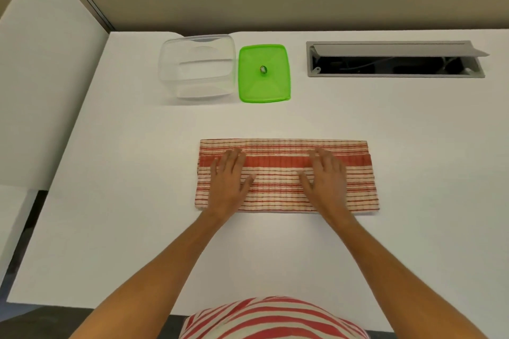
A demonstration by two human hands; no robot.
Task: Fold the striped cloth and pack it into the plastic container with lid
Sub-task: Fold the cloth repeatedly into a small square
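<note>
On the white surface [137, 201] a red-and-cream striped cloth [286, 173] lies folded into a long band, and both hands rest flat on it with fingers straight: the left hand [228, 181] near its left end, the right hand [326, 177] right of its middle, well apart from each other. Beyond the cloth, toward the far edge, stands a clear plastic container [197, 67] with no lid on it, and just beside it on the right lies a green lid [264, 73] with a small dark knob at its centre. Farther right an open grey cable hatch [394, 59] is set into the surface, and a red-and-white striped shirt [272, 319] shows at the bottom edge.
</note>
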